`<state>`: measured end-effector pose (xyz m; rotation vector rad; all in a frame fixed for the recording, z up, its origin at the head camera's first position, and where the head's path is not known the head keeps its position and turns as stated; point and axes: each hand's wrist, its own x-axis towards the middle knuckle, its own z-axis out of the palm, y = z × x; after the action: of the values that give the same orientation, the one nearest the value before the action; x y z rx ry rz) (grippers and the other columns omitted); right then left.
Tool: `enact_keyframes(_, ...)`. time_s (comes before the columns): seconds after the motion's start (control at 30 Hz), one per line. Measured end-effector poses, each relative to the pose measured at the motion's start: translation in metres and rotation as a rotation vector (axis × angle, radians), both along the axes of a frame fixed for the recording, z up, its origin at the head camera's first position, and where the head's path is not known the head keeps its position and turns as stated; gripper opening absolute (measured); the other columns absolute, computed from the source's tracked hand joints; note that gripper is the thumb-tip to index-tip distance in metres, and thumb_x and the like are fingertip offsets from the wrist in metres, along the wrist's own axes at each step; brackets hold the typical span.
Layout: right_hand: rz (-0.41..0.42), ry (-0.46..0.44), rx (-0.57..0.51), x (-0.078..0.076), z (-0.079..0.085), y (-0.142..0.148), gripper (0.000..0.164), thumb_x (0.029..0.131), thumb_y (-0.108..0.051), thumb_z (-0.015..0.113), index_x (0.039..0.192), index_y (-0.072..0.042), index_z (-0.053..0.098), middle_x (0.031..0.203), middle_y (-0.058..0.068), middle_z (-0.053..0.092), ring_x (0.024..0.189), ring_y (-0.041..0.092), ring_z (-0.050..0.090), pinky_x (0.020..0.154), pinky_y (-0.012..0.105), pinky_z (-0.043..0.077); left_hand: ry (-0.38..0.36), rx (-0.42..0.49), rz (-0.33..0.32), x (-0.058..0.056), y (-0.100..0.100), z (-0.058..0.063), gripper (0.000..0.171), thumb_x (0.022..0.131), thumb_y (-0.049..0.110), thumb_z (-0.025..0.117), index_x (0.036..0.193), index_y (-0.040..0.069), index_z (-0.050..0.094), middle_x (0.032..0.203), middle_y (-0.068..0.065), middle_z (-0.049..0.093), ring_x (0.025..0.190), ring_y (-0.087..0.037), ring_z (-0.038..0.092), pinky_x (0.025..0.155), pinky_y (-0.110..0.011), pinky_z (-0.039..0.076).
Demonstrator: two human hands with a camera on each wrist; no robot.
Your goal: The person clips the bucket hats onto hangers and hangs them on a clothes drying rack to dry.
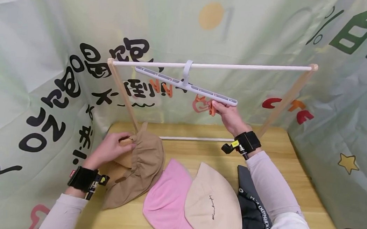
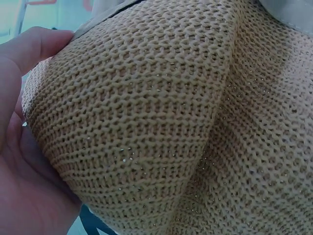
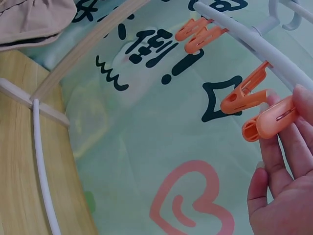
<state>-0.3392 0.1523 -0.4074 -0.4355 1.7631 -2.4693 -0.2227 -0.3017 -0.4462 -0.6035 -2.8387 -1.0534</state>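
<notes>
My left hand grips the edge of a brown hat, held up at the left side of the rack. In the left wrist view, its tan knitted part bulges past the thumb. A pale lilac hanger hooks over the rack's top bar and tilts down to the right. At its lower right end my right hand pinches an orange clip between thumb and fingers. Another orange clip hangs right beside those fingers, with two more clips farther along the hanger.
The rack has a white top bar and wooden side posts. On the wooden table lie a pink hat, a beige hat with script and a black hat. Printed cloth encloses the back and sides.
</notes>
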Motion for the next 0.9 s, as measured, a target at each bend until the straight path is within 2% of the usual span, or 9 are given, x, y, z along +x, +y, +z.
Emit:
enact_keyframes(0.1,0.001,0.003,-0.014,0.001,0.002,0.0,0.017,0.104,-0.006,0.064,0.11,-0.011,0.079,0.094,0.006,0.077,0.074,0.015,0.062,0.078,0.026,0.05,0.021,-0.017,-0.017,-0.003,0.008,0.005,0.029,0.092,0.021,0.082,0.117,0.007,0.076,0.093,-0.006,0.076,0.069,-0.013,0.062,0.062,-0.029,0.052)
enact_keyframes(0.27,0.003,0.014,-0.019,0.002,0.004,-0.001,0.017,0.104,-0.004,0.063,0.108,-0.01,0.079,0.092,0.008,0.078,0.071,0.015,0.064,0.074,0.026,0.05,0.075,-0.087,-0.034,-0.008,0.019,0.017,0.037,0.09,0.02,0.084,0.121,0.004,0.076,0.108,-0.013,0.079,0.077,-0.018,0.068,0.072,-0.038,0.056)
enact_keyframes(0.4,0.004,0.014,-0.03,0.004,0.004,-0.001,0.017,0.104,-0.004,0.062,0.108,-0.009,0.078,0.089,0.006,0.077,0.068,0.015,0.062,0.072,0.026,0.049,0.106,-0.111,-0.062,-0.014,0.029,0.028,0.037,0.088,0.021,0.084,0.121,0.005,0.077,0.107,-0.015,0.079,0.077,-0.019,0.068,0.069,-0.039,0.055)
enact_keyframes(0.57,0.0,0.002,-0.033,0.006,0.004,-0.004,0.017,0.104,-0.006,0.063,0.111,-0.011,0.078,0.092,0.005,0.077,0.073,0.014,0.064,0.076,0.025,0.051,0.117,-0.129,-0.09,-0.02,0.04,0.039,0.034,0.089,0.023,0.083,0.121,0.011,0.078,0.093,-0.006,0.078,0.067,-0.013,0.059,0.062,-0.034,0.05)
enact_keyframes(0.7,0.009,-0.008,-0.028,0.007,0.002,-0.004,0.018,0.105,-0.006,0.062,0.113,-0.01,0.077,0.092,0.004,0.076,0.075,0.015,0.064,0.078,0.026,0.05,0.111,-0.135,-0.124,-0.023,0.05,0.044,0.029,0.092,0.022,0.079,0.12,0.015,0.078,0.077,0.002,0.067,0.058,-0.009,0.052,0.055,-0.03,0.045)
enact_keyframes(0.8,0.009,-0.017,-0.03,0.008,0.001,-0.005,0.018,0.105,-0.007,0.062,0.113,-0.011,0.078,0.092,0.003,0.076,0.074,0.015,0.063,0.078,0.026,0.048,0.126,-0.139,-0.152,-0.025,0.058,0.046,0.025,0.093,0.02,0.078,0.117,0.015,0.078,0.076,0.004,0.064,0.056,-0.008,0.05,0.055,-0.03,0.045)
enact_keyframes(0.9,-0.006,-0.025,-0.027,0.009,-0.001,-0.007,0.017,0.105,-0.008,0.064,0.111,-0.013,0.078,0.092,0.002,0.077,0.075,0.014,0.063,0.078,0.026,0.046,0.15,-0.159,-0.173,-0.026,0.065,0.047,0.022,0.093,0.019,0.077,0.115,0.015,0.077,0.081,0.002,0.067,0.059,-0.009,0.05,0.06,-0.032,0.047)
